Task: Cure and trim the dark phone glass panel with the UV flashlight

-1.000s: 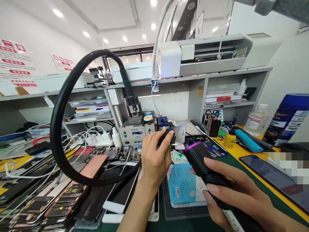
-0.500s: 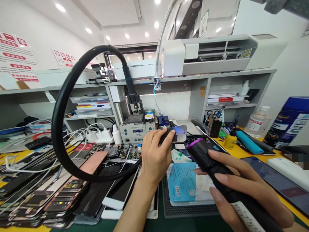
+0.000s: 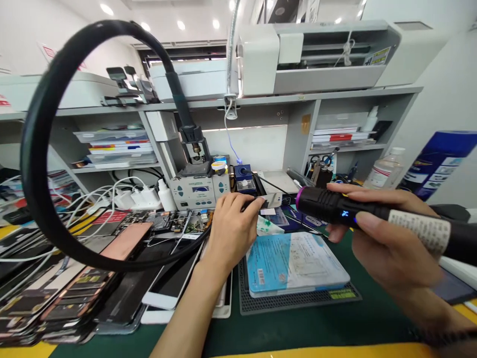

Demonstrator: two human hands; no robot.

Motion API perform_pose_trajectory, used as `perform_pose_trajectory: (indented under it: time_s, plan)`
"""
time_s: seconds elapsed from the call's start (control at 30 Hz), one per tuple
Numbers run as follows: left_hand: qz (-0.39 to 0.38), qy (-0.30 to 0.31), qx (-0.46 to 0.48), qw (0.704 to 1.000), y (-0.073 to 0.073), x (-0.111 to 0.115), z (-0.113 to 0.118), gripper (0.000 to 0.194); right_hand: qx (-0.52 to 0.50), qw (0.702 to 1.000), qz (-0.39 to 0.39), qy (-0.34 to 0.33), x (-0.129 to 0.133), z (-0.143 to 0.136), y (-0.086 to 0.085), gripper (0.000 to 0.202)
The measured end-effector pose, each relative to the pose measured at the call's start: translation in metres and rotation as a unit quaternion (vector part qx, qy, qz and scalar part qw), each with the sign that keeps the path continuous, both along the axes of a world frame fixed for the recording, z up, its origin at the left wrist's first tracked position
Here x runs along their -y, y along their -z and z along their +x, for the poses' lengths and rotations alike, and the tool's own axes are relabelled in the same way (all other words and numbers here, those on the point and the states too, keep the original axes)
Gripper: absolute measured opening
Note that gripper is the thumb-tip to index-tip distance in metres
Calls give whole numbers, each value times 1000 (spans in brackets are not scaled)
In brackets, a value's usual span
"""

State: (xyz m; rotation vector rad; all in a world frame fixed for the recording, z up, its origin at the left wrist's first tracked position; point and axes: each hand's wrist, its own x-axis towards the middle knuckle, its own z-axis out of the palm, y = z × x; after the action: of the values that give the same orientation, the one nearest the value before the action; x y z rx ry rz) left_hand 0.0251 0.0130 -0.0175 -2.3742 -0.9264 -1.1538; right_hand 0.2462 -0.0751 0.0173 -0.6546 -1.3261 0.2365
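Note:
My right hand [image 3: 395, 238] is closed round a black flashlight [image 3: 320, 205]. It has a purple ring at its head, a small lit blue display and a white label on its barrel. The head points left. My left hand [image 3: 234, 221] pinches a thin, flat, dark and silvery plate [image 3: 273, 200], like a phone part, now seen nearly edge-on. My fingers cover much of it, and its exact kind is unclear. Plate and flashlight are apart, both above the blue-and-white box [image 3: 298, 263] on a grey perforated mat [image 3: 298, 305].
Stacked phone parts [image 3: 82, 288] and white cables lie at left. A thick black hose [image 3: 35, 164] loops there, near my left arm. Behind stand a grey control station [image 3: 199, 191] and shelves [image 3: 313, 119]. A clear bottle [image 3: 383, 171] and a blue can [image 3: 439, 164] stand at right.
The flashlight has swung from a steep slant to nearly level, and its display has turned into view. The plate has tilted from showing its silvery face to nearly edge-on. The view has shifted.

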Motion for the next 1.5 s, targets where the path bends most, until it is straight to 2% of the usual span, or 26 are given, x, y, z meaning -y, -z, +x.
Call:
perform_pose_trajectory:
  time_s: [0.1,0.2,0.43,0.63,0.8,1.0,1.2,1.5]
  plan:
    - [-5,11,-15,1000,0,0,0,30,-76,995,-42,-39,-5,0,-3,18]
    - [-11,21,-30,999,1,0,-1,30,-119,988,-89,-47,-8,1,-7,17]
    - [-25,37,-45,998,2,1,3,30,-160,977,-138,21,-12,-2,-15,28]
    - [-32,48,-59,997,3,0,4,28,-189,975,-109,39,-17,-4,-16,26]
    - [-31,58,-65,996,6,0,6,27,-179,976,-106,56,-23,1,-14,28]
    - [-31,77,-59,995,7,-1,7,27,-166,979,-115,33,-29,6,-9,32]
    - [-86,102,-8,991,2,3,8,28,-144,979,-146,21,-38,15,-5,37]
    - [-125,97,-11,987,0,5,8,28,-143,974,-173,38,-38,15,-8,39]
